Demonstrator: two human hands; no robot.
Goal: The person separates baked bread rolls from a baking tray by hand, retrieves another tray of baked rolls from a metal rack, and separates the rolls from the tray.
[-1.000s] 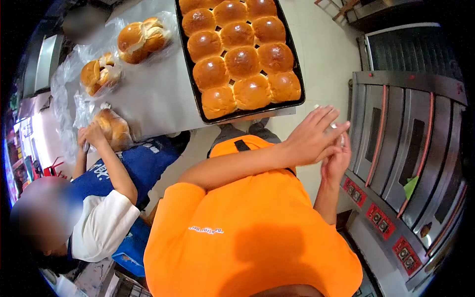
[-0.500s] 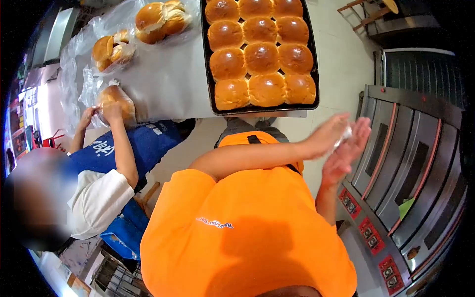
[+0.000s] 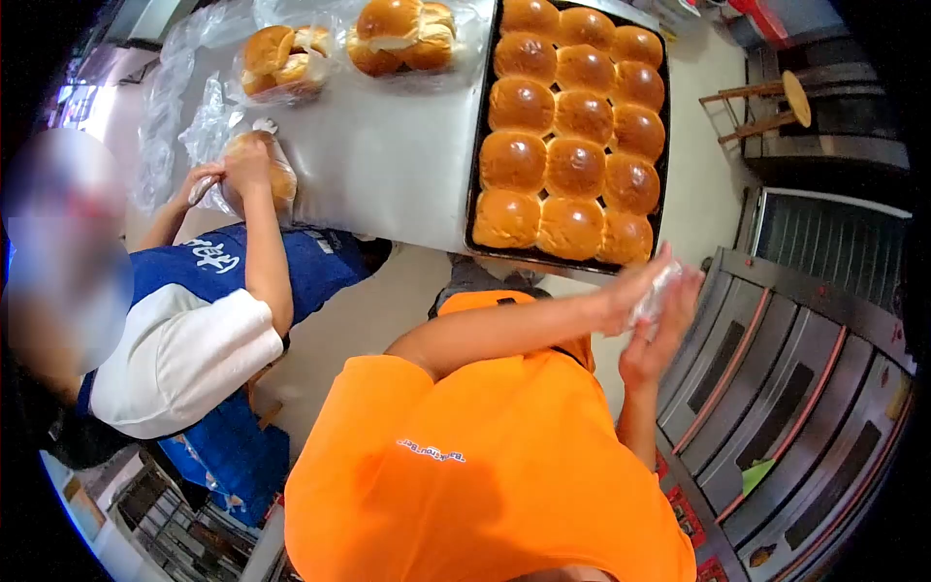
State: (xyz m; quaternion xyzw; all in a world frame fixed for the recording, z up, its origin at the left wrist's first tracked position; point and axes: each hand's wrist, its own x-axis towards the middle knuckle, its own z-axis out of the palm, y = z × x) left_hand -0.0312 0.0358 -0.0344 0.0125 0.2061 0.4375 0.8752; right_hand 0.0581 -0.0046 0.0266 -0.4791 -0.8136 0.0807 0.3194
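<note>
Off to the right of my body, my left hand point(image 3: 628, 299) and my right hand point(image 3: 665, 328) face each other with fingers stretched out. A small wad of crumpled clear plastic point(image 3: 652, 297) is pressed between the two palms. My left forearm crosses in front of my orange shirt to reach there. Just beyond my fingers is the near right corner of a black baking tray point(image 3: 472, 209). It holds rows of glossy golden-brown buns point(image 3: 574, 167), joined side by side.
On the metal table point(image 3: 388, 175), bagged bread point(image 3: 400, 37) and another bagged loaf point(image 3: 281, 63) lie at the back left. A co-worker in a blue apron point(image 3: 291, 267) handles a third bagged loaf point(image 3: 276, 179). Deck ovens point(image 3: 766, 388) stand close on my right; a wooden stool point(image 3: 795, 99) is behind.
My view has turned left, so the table and tray sit further right. My hands have closed together around the plastic, which shows more now. The co-worker's hands stay at the bagged loaf.
</note>
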